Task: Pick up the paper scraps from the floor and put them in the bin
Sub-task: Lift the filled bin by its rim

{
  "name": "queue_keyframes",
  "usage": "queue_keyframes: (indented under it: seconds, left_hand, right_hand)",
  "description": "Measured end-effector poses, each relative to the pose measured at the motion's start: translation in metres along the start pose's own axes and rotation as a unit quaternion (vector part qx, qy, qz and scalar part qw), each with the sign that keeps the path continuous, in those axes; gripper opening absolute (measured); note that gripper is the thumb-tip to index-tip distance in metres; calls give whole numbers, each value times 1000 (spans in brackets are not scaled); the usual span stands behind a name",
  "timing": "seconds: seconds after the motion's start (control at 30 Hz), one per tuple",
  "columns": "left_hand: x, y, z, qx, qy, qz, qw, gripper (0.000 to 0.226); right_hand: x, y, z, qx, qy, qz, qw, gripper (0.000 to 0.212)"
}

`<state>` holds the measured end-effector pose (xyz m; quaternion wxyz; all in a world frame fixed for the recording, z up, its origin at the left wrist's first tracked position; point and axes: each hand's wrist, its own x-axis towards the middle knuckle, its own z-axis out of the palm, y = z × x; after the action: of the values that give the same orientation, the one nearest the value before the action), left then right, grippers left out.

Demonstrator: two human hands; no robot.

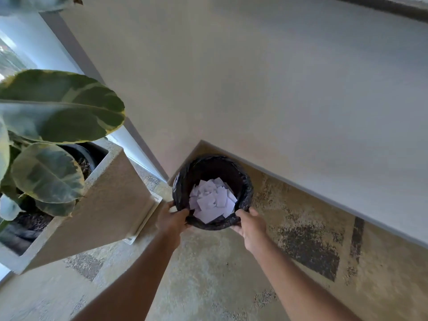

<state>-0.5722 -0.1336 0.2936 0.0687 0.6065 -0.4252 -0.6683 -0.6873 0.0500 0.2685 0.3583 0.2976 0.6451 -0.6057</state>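
A small round bin (246, 188) lined with a black plastic bag stands in the corner where the wall meets the floor. Several white paper scraps (212, 200) lie piled inside it. My left hand (172, 220) grips the bin's near left rim, with the thumb over the edge. On the near right rim, my right hand (250, 224) holds the bag-covered edge the same way. No scraps show on the floor around the bin.
A square concrete planter (111, 209) with a large-leaved plant (58, 107) stands close on the left. The pale wall (278, 89) runs right behind the bin. Mottled stone floor (208, 274) stretches toward me and to the right.
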Motion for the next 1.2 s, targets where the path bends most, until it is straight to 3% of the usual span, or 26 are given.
queue_keyframes:
  seconds: [0.1,0.3,0.77,0.93,1.07,1.2]
  left_hand:
    - [29,15,8,-7,-7,12,1000,43]
    - [73,34,25,-52,-19,0,998,60]
    - [139,64,66,-45,10,-8,999,55]
    - [147,72,72,-70,-14,-21,997,59]
    - [155,82,78,-81,-26,-23,996,60]
    - [165,88,77,-98,-33,-26,994,60]
  right_hand:
    - [24,-18,23,2,-23,-10,1000,23]
    - [61,-54,52,-16,-44,-29,998,21]
    - [137,-93,85,-20,-61,-41,997,39]
    - [143,-101,86,-23,-103,-40,994,53]
    - [146,-106,87,-14,-107,-34,994,49]
    - [141,-109,87,-42,-136,-18,990,60]
